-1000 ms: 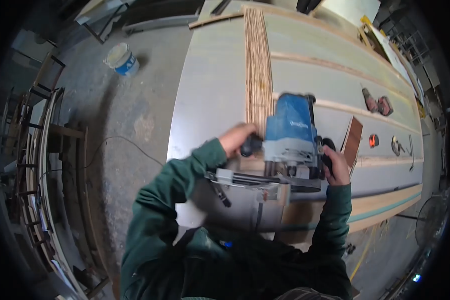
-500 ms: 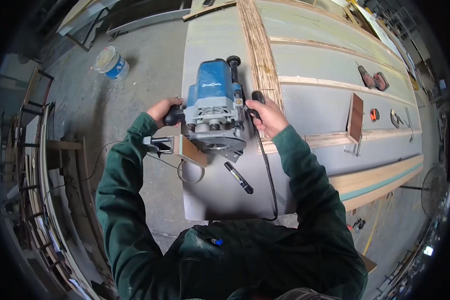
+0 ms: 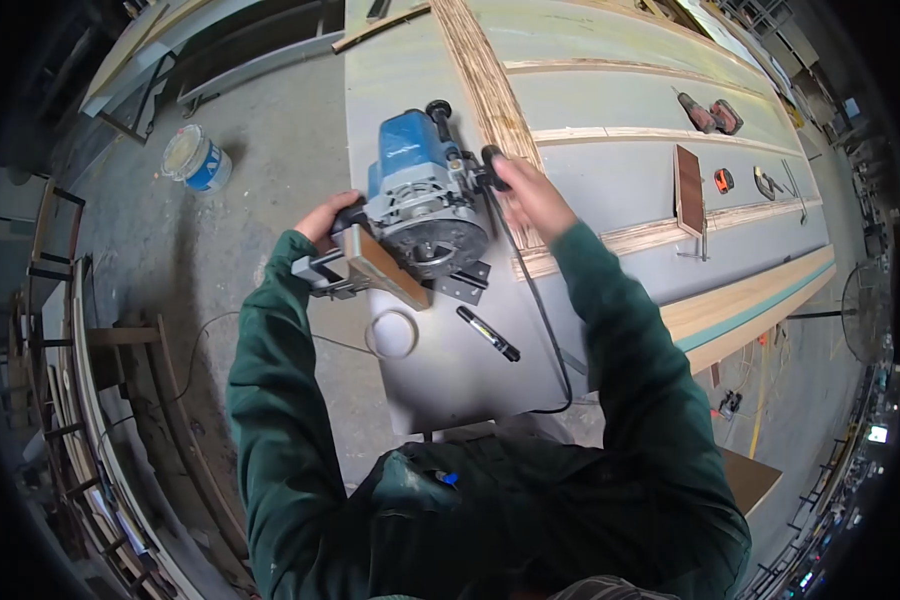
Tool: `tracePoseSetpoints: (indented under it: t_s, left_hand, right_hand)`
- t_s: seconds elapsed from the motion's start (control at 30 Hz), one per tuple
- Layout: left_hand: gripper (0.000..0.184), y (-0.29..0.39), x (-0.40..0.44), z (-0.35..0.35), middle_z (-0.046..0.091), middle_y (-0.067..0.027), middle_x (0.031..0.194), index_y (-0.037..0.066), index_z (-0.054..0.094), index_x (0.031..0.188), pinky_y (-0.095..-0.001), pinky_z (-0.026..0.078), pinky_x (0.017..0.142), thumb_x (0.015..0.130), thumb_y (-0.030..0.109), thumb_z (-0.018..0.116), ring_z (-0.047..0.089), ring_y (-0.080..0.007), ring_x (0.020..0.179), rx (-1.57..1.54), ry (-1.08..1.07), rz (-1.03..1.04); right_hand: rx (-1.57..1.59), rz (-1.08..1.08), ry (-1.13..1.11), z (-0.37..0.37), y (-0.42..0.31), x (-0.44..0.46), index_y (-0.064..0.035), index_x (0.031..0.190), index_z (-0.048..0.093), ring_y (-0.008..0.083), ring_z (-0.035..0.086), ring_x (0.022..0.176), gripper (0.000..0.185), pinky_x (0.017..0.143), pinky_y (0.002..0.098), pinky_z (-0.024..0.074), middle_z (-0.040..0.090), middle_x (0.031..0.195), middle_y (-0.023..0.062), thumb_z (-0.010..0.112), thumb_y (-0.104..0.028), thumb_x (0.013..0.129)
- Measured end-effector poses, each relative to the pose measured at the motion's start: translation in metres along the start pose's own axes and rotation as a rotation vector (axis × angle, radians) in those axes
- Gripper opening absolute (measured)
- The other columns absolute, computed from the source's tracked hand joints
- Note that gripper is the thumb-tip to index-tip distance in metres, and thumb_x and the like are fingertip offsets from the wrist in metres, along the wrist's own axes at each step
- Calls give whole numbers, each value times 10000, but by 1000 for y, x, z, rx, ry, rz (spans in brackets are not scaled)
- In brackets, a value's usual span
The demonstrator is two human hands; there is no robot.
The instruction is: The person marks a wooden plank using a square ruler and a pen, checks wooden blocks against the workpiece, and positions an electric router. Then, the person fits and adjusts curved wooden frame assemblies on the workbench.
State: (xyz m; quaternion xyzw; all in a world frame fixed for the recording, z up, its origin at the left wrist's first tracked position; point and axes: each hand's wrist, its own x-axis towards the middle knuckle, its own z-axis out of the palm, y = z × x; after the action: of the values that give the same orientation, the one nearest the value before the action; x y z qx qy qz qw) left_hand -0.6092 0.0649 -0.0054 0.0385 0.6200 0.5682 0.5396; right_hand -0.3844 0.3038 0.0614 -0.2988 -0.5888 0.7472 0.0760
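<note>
A blue and grey plunge router (image 3: 417, 165) is tilted back over the white sheet, so the underside of its round base shows. My left hand (image 3: 328, 218) is closed round its black knob on the left side. My right hand (image 3: 535, 198), a little blurred, grips the black knob on the right. A wooden block (image 3: 385, 268) with a metal clamp (image 3: 328, 275) is beside the base, close to my left wrist. Below the base lies a dark metal hinge-like plate (image 3: 464, 283). A black marker (image 3: 488, 333) and a pale ring of tape (image 3: 392, 334) are nearer my body.
The router's black cable (image 3: 540, 300) runs down the sheet. A wooden frame (image 3: 490, 85) spans the table (image 3: 430, 385). Further right are a drill (image 3: 708, 114), a brown board (image 3: 689, 190) and an orange tape measure (image 3: 724, 181). A bucket (image 3: 198, 160) stands on the floor.
The router has tipped further back, showing more of its base underside. The wooden block and clamp have turned with it. My right hand has shifted on its knob, and the view has moved slightly.
</note>
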Motion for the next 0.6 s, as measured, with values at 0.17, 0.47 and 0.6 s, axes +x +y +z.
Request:
tracePoseSetpoints:
  t_s: [0.17, 0.47, 0.6]
  left_hand:
    - [606, -17, 3, -16, 476, -15, 1216, 194, 408, 1299, -372, 425, 885, 875, 620, 487, 468, -151, 1072, 178, -64, 132]
    - [702, -29, 5, -19, 554, -101, 1243, 127, 511, 1268, -417, 405, 974, 807, 654, 557, 535, -258, 1115, -6, -104, 12]
    - [459, -40, 30, -42, 648, -75, 1058, 127, 612, 1089, -399, 487, 824, 844, 515, 617, 616, -220, 937, -254, -270, -107]
  right_hand:
    - [-938, -504, 172, -44, 114, -130, 12, 1209, 482, 362, 544, 974, 484, 826, 417, 457, 570, 1074, 225, 664, -215, 822]
    - [-1032, -194, 412, -52, 208, -223, -55, 1036, 569, 358, 590, 706, 194, 611, 439, 461, 602, 807, 176, 554, -177, 886]
    - [-525, -135, 177, -2, 150, -242, -34, 1068, 558, 342, 596, 691, 259, 608, 403, 472, 602, 800, 177, 529, -240, 913]
